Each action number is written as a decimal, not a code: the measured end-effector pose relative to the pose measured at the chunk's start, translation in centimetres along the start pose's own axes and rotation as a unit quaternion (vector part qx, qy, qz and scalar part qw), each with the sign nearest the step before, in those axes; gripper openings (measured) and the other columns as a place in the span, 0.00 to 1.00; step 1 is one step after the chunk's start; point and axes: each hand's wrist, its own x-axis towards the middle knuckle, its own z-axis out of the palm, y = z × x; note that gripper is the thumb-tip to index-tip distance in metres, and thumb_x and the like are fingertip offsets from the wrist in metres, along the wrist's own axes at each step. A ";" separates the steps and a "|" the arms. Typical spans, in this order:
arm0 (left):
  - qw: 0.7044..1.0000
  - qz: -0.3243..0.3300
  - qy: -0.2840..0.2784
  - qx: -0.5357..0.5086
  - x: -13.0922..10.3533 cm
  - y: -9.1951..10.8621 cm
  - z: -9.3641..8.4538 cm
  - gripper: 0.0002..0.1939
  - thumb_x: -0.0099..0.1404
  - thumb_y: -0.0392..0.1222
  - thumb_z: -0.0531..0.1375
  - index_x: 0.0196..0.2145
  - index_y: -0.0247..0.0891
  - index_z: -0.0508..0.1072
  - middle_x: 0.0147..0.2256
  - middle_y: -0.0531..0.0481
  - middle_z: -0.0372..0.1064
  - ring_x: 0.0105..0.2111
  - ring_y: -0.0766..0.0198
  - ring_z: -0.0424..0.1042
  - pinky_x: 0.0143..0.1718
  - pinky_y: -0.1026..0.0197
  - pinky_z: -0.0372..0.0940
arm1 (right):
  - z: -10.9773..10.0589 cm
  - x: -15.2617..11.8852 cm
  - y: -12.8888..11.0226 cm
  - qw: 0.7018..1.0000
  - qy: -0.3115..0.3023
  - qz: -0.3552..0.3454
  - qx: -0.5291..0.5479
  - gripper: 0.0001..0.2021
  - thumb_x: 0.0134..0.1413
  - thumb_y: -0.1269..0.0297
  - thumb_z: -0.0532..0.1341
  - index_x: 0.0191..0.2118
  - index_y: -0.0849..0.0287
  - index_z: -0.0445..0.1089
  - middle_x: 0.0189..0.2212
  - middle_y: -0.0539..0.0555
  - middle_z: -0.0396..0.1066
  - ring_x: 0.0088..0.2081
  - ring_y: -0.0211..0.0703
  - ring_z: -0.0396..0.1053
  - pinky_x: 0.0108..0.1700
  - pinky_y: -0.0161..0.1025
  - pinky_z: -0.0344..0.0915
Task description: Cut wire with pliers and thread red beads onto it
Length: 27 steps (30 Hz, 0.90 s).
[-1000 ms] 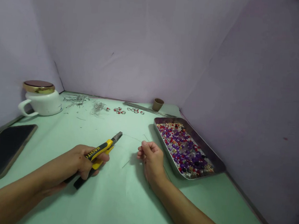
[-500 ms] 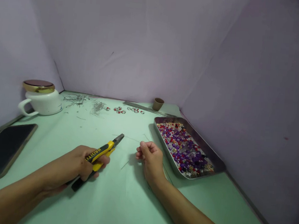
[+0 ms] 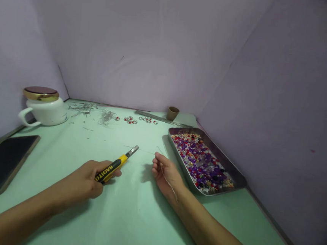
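Observation:
My left hand (image 3: 91,177) is wrapped round a pair of pliers (image 3: 116,166) with yellow and black handles, their metal jaws pointing up and right. The jaws touch or lie very near a thin wire (image 3: 148,152) stretching across to my right hand (image 3: 166,174). Whether they bite on it I cannot tell. My right thumb and fingertips pinch the wire, and another length of it runs down over the palm towards the wrist. Just right of this hand stands a metal tray (image 3: 182,172) filled with purple, red, clear and gold beads (image 3: 203,160).
Several red-and-clear beaded pieces (image 3: 131,120) lie at the back, beside tangled wire scraps (image 3: 106,117). Behind the tray are a bundle of straight wires (image 3: 160,118) and a small brown cup (image 3: 172,113). A lidded white mug (image 3: 48,110) and a dark phone-like slab (image 3: 5,164) occupy the left.
The pliers' handles, spread before, are now squeezed together, and the jaws have shifted slightly right. My right hand has turned palm up, bringing the wire across its palm into view.

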 end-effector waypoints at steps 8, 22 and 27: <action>0.997 0.038 0.021 0.057 0.4 -0.4 0.2 0.26 0.35 0.35 0.48 0.36 0.40 0.68 0.30 0.51 0.65 0.32 0.56 0.63 0.32 0.61 0.54 | 0.2 -0.1 -0.9 0.998 0.010 0.060 0.031 0.10 0.52 0.75 0.55 0.21 0.65 0.64 0.13 0.47 0.64 0.12 0.27 0.61 0.14 0.23 0.62; 0.998 0.044 -0.035 0.029 0.4 -0.4 -0.6 0.19 0.38 0.32 0.48 0.31 0.37 0.67 0.23 0.56 0.57 0.25 0.65 0.58 0.23 0.65 0.49 | 0.1 -0.1 -0.3 1.000 0.009 0.017 0.004 0.07 0.48 0.75 0.58 0.21 0.65 0.64 0.13 0.48 0.65 0.13 0.28 0.61 0.14 0.23 0.62; 0.988 -0.038 0.092 -0.118 1.2 -1.4 -3.4 0.14 0.37 0.30 0.50 0.25 0.34 0.67 0.32 0.52 0.64 0.29 0.66 0.63 0.25 0.66 0.55 | -0.4 0.4 -1.3 0.998 0.049 -0.007 0.029 0.09 0.49 0.76 0.57 0.20 0.64 0.63 0.11 0.46 0.63 0.12 0.27 0.59 0.13 0.22 0.60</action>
